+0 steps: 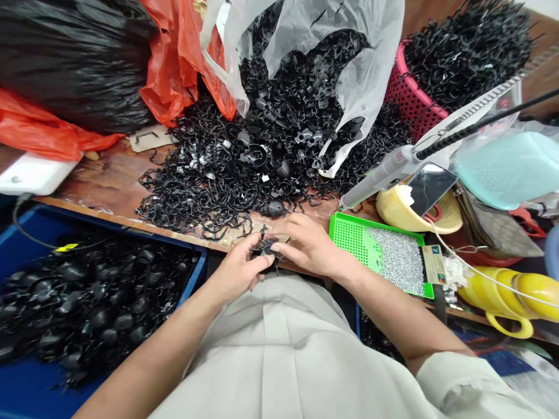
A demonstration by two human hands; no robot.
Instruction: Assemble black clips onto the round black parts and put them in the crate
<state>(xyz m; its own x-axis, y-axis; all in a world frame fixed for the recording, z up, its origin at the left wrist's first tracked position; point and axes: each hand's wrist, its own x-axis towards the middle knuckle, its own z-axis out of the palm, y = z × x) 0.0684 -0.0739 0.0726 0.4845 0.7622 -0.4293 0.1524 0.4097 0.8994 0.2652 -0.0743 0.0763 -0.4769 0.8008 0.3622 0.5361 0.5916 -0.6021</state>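
My left hand and my right hand meet at the front edge of the wooden table, both pinching one small black plastic part between their fingertips. Just beyond them spreads a large heap of black plastic parts, with thin clips and rounder domed pieces mixed in. Right of my right hand lies a green tray half covered with tiny silver screws.
A blue bin of assembled black pieces sits low at the left. A clear bag, orange bags and a black bag stand behind. A hanging electric screwdriver, a pink basket, a yellow bowl with a phone, and a yellow jug crowd the right.
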